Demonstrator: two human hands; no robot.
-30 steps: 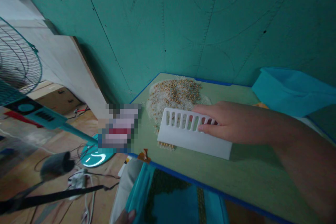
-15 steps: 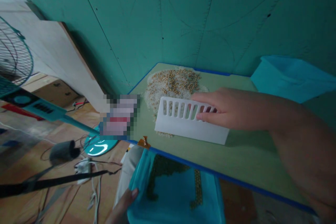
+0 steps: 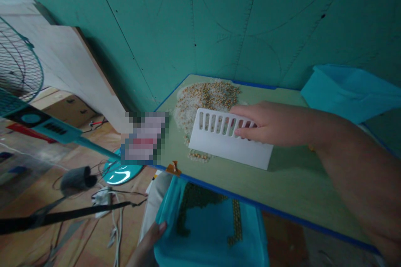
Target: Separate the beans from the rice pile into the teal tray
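My right hand (image 3: pixel 258 123) is closed on a white slotted plastic plate (image 3: pixel 219 148), with thumb and fingers on its slotted edge. The plate stands tilted on the pale green tabletop (image 3: pixel 291 187). Behind it spreads a pile of white grains mixed with yellow beans (image 3: pixel 206 94). A small line of grains and beans (image 3: pixel 200 156) lies by the plate's lower left corner. Below the table's front edge is a turquoise bin (image 3: pixel 213 225) with dark material and a strip of beans inside. My left hand (image 3: pixel 150 238) grips the bin's left rim; most of its fingers are hidden.
A turquoise container (image 3: pixel 347 91) stands at the table's back right against the green wall (image 3: pixel 219 21). A blurred-out flat item (image 3: pixel 144 137) lies at the left edge. The fan (image 3: pixel 40 121), cables and a power strip (image 3: pixel 102 200) occupy the floor at left.
My right hand has shifted slightly, raising the plate's slotted edge and its left end; the small line of grains shows more. My left hand stays on the bin.
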